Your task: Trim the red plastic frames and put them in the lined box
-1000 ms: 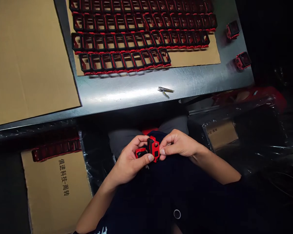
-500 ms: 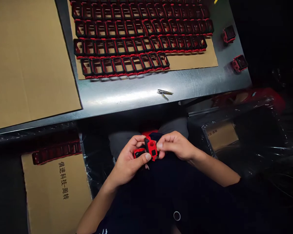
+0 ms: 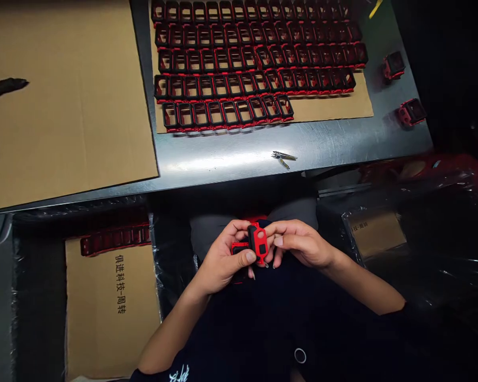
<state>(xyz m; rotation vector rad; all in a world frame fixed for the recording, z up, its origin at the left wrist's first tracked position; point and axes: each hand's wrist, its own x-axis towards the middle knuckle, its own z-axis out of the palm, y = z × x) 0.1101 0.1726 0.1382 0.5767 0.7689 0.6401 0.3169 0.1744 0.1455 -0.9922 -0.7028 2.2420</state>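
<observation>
Over my lap I hold a small red and black plastic part [image 3: 257, 245] between both hands. My left hand [image 3: 222, 262] grips it from the left, thumb pressed on its lower edge. My right hand [image 3: 302, 245] pinches it from the right with curled fingers. On the metal table [image 3: 231, 154] above, several rows of red and black frames [image 3: 255, 58] lie on a cardboard sheet [image 3: 330, 106].
A small metal tool [image 3: 283, 156] lies near the table's front edge. Two loose red parts [image 3: 411, 112] sit at the table's right end. A large cardboard sheet [image 3: 63, 106] covers the left. Below left, a cardboard box [image 3: 107, 313] carries a row of frames [image 3: 115, 237]. Plastic-wrapped boxes [image 3: 376, 231] stand at right.
The view has shifted so the table and boxes appear further right. My hands keep hold of the part, with small changes of finger position.
</observation>
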